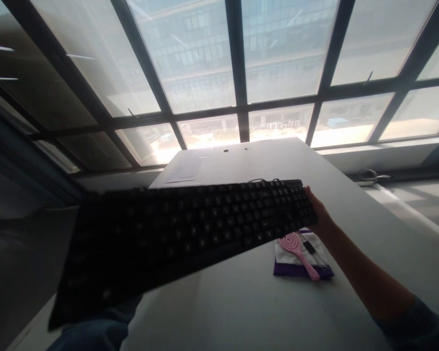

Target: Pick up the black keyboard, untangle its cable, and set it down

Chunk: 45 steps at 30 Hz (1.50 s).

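Note:
I hold a black keyboard (190, 229) up in the air above a white table (278, 161), its keys facing me and its near left end close to the camera. My right hand (320, 214) grips the keyboard's far right end. My left hand is hidden behind the keyboard's near left end; only a blue sleeve (95, 331) shows below it. A thin black cable (263, 181) runs from the keyboard's top edge.
A pink hairbrush (300, 251) lies on a white and purple cloth (302, 265) on the table, just below the keyboard's right end. A sheet of paper (185, 170) lies at the table's far left. Large windows (241, 73) stand behind the table.

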### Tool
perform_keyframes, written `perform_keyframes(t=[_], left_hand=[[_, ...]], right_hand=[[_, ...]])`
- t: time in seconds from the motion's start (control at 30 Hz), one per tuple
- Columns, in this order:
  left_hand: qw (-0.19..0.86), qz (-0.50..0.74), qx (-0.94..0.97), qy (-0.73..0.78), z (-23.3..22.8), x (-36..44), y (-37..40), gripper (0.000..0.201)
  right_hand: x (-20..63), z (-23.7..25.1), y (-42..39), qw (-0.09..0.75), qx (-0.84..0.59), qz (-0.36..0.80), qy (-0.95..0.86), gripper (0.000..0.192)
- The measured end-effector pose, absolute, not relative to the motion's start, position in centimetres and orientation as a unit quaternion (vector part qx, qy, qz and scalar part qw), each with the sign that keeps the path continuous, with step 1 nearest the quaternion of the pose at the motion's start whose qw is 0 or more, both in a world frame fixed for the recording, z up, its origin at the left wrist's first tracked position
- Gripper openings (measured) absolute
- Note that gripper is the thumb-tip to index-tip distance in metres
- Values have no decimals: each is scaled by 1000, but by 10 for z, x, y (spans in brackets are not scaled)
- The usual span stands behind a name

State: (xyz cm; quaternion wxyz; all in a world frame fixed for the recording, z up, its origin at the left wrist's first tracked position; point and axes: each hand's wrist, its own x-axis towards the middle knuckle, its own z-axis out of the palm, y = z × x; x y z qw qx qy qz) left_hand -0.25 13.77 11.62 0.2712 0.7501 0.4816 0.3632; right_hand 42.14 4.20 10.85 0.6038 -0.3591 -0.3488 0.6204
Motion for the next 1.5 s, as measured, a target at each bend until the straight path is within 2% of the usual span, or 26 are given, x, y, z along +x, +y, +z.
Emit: perform_keyframes(t=[0.17,0.27,0.37,0.47,0.6,0.8,0.9,1.1,1.2,1.37,1.5], left_hand=[[306,285,782,463,90,33,111,45],[311,243,809,435,79,50,82,42],[274,217,830,435,79,63,48,39],[214,185,856,433,89,75,17,30],[191,155,863,442,103,85,-10,29],[231,286,802,471,118,75,-18,26],[270,358,744,495,121,62,-17,31],[408,451,560,562,108,43,-15,46],[476,510,466,543,98,37,-6,49],[579,526,357,510,80,28,12,48],[593,517,339,516,65,27,13,44]], right_hand=[[432,113,51,712,-372,509,-311,57],[440,111,58,769,-357,444,-289,56],[439,105,64,809,-354,386,-268,56],[429,96,68,829,-364,344,-248,55],[417,79,71,841,-374,320,-226,46],[416,57,75,817,-416,319,-241,46],[417,51,77,816,-416,328,-231,46],[419,38,81,805,-424,353,-217,49],[420,33,82,804,-423,359,-213,49],[423,26,85,808,-422,352,-212,48],[426,20,87,806,-430,356,-198,46]])
